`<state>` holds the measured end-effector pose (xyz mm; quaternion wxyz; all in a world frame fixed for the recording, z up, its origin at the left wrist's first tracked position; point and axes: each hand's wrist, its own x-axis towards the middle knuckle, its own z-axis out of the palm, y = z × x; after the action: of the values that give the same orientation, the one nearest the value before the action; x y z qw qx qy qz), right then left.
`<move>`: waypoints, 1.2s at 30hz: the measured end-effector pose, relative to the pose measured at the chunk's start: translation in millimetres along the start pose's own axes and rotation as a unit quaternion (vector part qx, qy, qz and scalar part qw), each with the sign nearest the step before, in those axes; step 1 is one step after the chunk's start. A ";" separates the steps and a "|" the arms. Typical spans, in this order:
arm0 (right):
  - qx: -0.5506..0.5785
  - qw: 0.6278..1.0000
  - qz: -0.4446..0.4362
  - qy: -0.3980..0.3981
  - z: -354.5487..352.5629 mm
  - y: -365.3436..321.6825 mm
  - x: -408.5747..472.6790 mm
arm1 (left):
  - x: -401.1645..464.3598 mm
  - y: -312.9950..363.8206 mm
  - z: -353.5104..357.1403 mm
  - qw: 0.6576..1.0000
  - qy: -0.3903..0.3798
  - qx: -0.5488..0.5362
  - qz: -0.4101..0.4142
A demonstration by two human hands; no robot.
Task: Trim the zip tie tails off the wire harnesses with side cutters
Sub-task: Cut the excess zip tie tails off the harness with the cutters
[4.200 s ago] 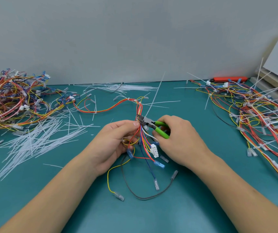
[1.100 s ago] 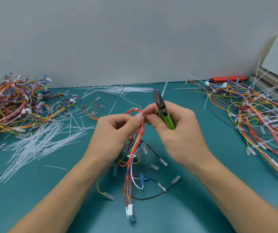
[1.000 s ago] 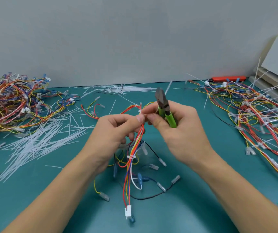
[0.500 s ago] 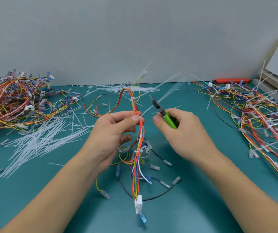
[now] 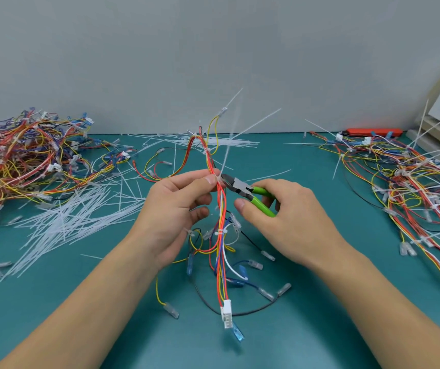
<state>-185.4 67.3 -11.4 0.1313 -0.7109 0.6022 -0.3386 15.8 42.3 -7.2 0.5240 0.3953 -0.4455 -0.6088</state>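
Observation:
My left hand [image 5: 176, 209] pinches a multicoloured wire harness [image 5: 220, 230] between thumb and forefinger and holds it upright above the teal table. My right hand [image 5: 282, 217] grips green-handled side cutters [image 5: 245, 191]. Their steel jaws point left and meet the harness at a white zip tie right beside my left thumb. Long white zip tie tails [image 5: 256, 123] stick up and to the right from the harness's upper part. A white connector [image 5: 226, 314] hangs at its lower end.
A heap of harnesses [image 5: 24, 155] lies at the left, and another heap with uncut tails [image 5: 413, 182] at the right. Cut white tails [image 5: 75, 219] are strewn left of my hands. An orange tool [image 5: 373, 132] lies by the back wall.
The harness has been lifted and held upright. My right hand swung the cutters from pointing up to pointing left, bringing the jaws against the zip tie by my left thumb.

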 end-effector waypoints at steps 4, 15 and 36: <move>-0.013 1.000 0.012 -0.012 -2.6 2.4 0.6 | 1.0 -0.9 -0.6 1.000 -0.008 -0.008 -0.011; 0.017 1.000 -0.009 -0.005 -1.3 2.1 -0.2 | -0.9 -4.6 2.2 0.997 -0.050 -0.006 -0.059; 0.025 1.000 -0.017 -0.006 2.1 8.0 1.6 | -1.6 -4.7 0.0 0.995 -0.074 0.005 -0.069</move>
<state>-190.1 63.3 -17.2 0.1468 -0.7199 0.5804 -0.3512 14.7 44.2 -11.6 0.4444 0.3814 -0.4579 -0.6689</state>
